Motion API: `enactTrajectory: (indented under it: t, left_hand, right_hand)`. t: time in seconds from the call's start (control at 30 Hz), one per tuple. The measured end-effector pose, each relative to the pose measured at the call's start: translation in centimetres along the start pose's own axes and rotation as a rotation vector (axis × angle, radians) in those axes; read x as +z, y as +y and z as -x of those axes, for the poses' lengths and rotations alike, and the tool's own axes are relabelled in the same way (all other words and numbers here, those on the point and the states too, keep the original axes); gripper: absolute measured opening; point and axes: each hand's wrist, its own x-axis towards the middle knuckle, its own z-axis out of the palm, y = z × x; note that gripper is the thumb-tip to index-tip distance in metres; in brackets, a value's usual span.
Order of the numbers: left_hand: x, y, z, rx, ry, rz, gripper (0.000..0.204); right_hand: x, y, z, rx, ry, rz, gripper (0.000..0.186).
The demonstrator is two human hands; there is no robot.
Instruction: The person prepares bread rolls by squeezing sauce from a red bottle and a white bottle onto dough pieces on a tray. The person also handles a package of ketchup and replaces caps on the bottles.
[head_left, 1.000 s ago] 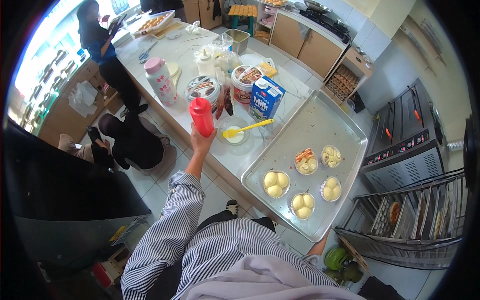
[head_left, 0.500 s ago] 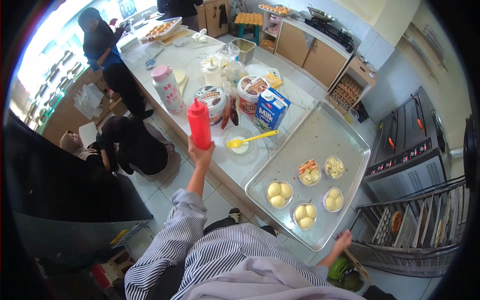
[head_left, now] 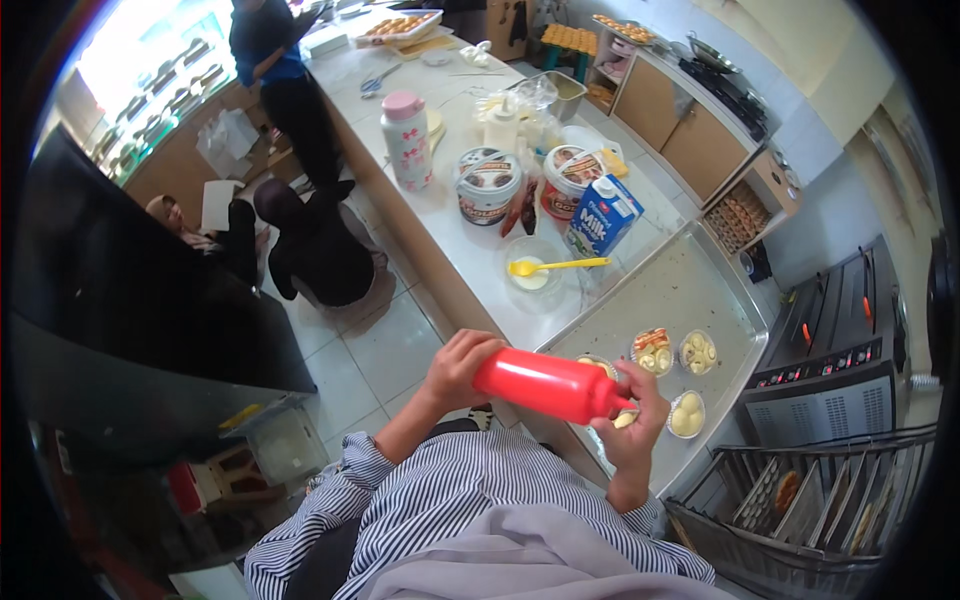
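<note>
A red squeeze bottle [head_left: 545, 385] lies tipped sideways between my two hands, its nozzle pointing right. My left hand [head_left: 462, 368] is wrapped round its base end. At the shoulder and nozzle, the fingers of my right hand [head_left: 640, 420] are closed on it. Just beyond is a large metal baking tray [head_left: 690, 280] carrying several small doughs in paper cups; bottle and right hand partly cover two of them. One bun [head_left: 651, 351] has red streaks on top, another has pale curled pieces [head_left: 697, 352], and a plain one [head_left: 687, 414] shows round dough balls.
A bowl [head_left: 535, 295] of white liquid holds a yellow brush [head_left: 560, 265]. Behind it stand a blue milk carton [head_left: 603, 218], two tubs [head_left: 488, 187] and a pink-lidded bottle [head_left: 406, 140]. An oven [head_left: 825, 350] and tray rack [head_left: 800, 500] are at right; people [head_left: 325, 240] are at left.
The red squeeze bottle has come down from upright over the counter to lying sideways near my body. My right hand has risen from beside the tray to its nozzle end. The view has shifted.
</note>
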Motion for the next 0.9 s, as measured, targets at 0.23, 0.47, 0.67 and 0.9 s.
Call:
enactTrajectory:
  t: [0.23, 0.47, 0.67, 0.9]
  left_hand:
    - [-1.8, 2.0, 1.5, -0.100, -0.031, 0.007, 0.059]
    - [-3.9, 2.9, 1.5, -0.230, -0.326, 0.110, 0.061]
    - [-5.6, 3.5, 0.1, -0.283, -0.433, 0.175, 0.061]
    - [-6.6, 2.5, -2.4, -0.350, -0.736, 0.525, 0.060]
  right_hand:
    - [2.5, -0.8, 0.2, 0.011, 0.070, 0.052, 0.033]
    - [2.4, -1.1, -0.3, -0.075, 0.052, 0.040, 0.033]
    - [2.3, -1.3, -0.7, -0.272, -0.011, 0.061, 0.037]
    - [2.4, -1.2, -2.5, -0.512, -0.056, 0.021, 0.034]
